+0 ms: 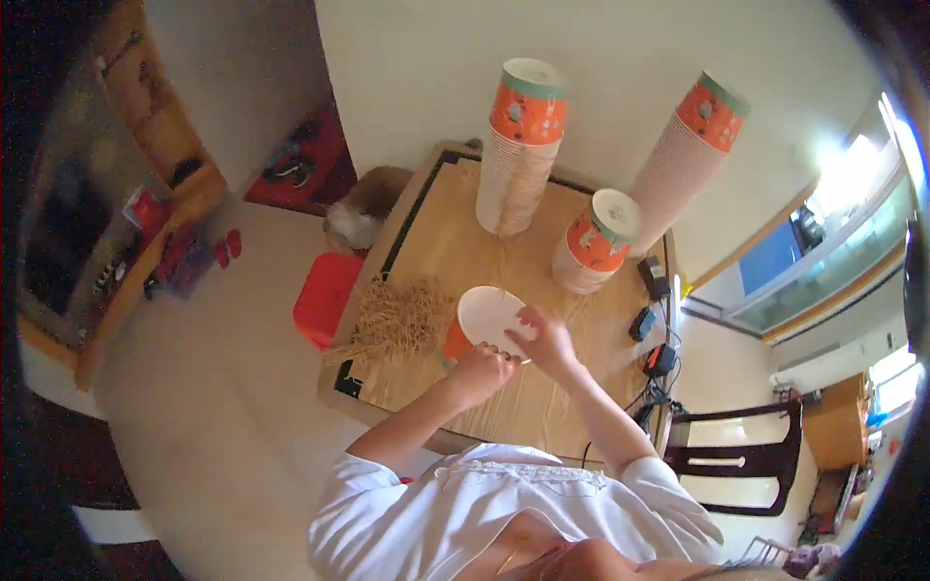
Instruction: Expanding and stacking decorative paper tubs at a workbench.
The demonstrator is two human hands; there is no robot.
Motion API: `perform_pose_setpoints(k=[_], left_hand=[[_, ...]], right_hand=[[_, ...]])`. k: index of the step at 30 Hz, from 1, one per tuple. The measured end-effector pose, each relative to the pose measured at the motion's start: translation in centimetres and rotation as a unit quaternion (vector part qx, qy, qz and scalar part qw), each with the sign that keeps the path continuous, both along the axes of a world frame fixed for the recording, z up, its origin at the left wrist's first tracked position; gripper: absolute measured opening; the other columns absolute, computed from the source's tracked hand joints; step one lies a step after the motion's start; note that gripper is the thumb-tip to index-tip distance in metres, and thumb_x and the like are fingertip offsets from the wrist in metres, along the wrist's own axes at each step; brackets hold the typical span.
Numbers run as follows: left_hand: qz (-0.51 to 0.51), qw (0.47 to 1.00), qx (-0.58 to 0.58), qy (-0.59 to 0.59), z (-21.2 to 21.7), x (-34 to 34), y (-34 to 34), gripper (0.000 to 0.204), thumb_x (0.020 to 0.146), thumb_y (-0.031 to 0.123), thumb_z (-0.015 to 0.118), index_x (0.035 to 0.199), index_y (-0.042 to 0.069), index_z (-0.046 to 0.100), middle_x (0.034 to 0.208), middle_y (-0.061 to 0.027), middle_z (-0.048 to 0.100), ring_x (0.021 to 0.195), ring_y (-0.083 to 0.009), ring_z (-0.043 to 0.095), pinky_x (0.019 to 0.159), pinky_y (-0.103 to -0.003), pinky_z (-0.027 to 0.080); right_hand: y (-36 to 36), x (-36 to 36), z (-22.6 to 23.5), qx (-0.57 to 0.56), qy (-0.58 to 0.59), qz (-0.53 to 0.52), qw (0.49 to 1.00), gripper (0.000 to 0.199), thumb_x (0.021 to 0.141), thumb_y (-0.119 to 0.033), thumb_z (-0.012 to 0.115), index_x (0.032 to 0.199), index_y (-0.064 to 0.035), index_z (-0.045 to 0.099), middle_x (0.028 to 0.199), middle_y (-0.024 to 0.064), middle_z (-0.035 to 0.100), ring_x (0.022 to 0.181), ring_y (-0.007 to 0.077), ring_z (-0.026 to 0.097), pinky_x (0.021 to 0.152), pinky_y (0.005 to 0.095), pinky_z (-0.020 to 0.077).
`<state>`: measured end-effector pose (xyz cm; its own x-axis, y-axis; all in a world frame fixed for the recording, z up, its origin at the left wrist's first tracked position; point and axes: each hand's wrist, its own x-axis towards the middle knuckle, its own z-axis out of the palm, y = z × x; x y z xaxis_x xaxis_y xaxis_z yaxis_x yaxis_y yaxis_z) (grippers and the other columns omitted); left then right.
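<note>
A white-lined paper tub (484,312) with an orange printed side stands near the front of the wooden table, its open mouth facing up. My left hand (487,372) is closed at the near rim of this tub. Over its right rim curl the fingers of my right hand (548,343), partly inside the mouth; whether anything small lies between them is hidden. Just left of the tub spreads a loose pile of straw-coloured shredded paper (402,320).
Behind stand a tall stack of paper tubs (518,165), another leaning tall stack (693,145) and a shorter stack (593,247). Black chargers with cables (659,360) line the table's right edge. A red bin (327,298) is left of the table, a dark chair (741,455) right.
</note>
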<state>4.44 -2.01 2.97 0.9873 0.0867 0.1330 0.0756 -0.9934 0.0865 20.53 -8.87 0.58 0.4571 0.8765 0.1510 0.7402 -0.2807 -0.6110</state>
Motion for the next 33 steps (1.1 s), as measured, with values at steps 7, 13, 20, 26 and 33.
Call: perform_pose_setpoints(k=[7,13,20,26,33], left_hand=[[-0.023,0.997,-0.057,0.043,-4.7,-3.0,-3.6,0.029,0.078,0.011,0.049,0.105,0.007,0.058,0.088,-0.0067,0.063,0.081,-0.0208,0.060,0.074,-0.035,0.049],[0.013,0.997,-0.019,-0.071,-7.2,-4.5,-6.7,0.014,0.077,0.013,0.052,0.089,0.008,0.056,0.077,-0.0062,0.062,0.071,-0.0203,0.063,0.065,-0.034,0.050],[0.028,0.991,-0.114,-0.060,-10.9,-7.7,-6.2,0.016,0.076,0.013,0.052,0.090,0.007,0.056,0.076,-0.0071,0.063,0.071,-0.0223,0.063,0.063,-0.037,0.049],[0.044,0.982,-0.166,0.078,-9.6,-8.9,-6.0,0.034,0.078,0.009,0.048,0.110,0.007,0.057,0.101,-0.0119,0.061,0.093,-0.0277,0.059,0.085,-0.041,0.044],[0.075,0.941,-0.329,-0.022,-8.1,-8.6,-5.3,0.024,0.077,0.014,0.058,0.099,0.007,0.060,0.085,-0.0119,0.063,0.081,-0.0299,0.060,0.079,-0.040,0.046]], right_hand=[[-0.1,-3.1,-6.1,-0.193,-0.172,-0.006,0.966,0.060,0.068,-0.035,0.071,0.114,-0.0069,0.046,0.109,0.0158,0.052,0.105,0.0312,0.048,0.086,0.0435,0.0394],[0.2,-5.0,-9.9,-0.075,0.091,0.016,0.993,0.060,0.072,-0.029,0.071,0.119,-0.0042,0.042,0.110,0.0181,0.053,0.099,0.0297,0.054,0.083,0.0400,0.0442],[-1.2,-3.2,-4.1,-0.068,0.633,0.019,0.771,0.018,0.085,-0.022,0.062,0.096,-0.0076,0.060,0.078,-0.0027,0.055,0.061,0.0051,0.048,0.050,0.0209,0.0450],[-2.0,1.1,-9.5,-0.082,0.504,-0.056,0.858,0.018,0.087,-0.022,0.059,0.098,-0.0081,0.062,0.086,-0.0003,0.063,0.064,0.0075,0.055,0.052,0.0210,0.0450],[-3.7,0.4,-12.8,-0.004,0.718,-0.021,0.695,0.009,0.089,-0.015,0.056,0.092,-0.0073,0.057,0.078,-0.0020,0.059,0.065,0.0063,0.055,0.055,0.0197,0.0467]])
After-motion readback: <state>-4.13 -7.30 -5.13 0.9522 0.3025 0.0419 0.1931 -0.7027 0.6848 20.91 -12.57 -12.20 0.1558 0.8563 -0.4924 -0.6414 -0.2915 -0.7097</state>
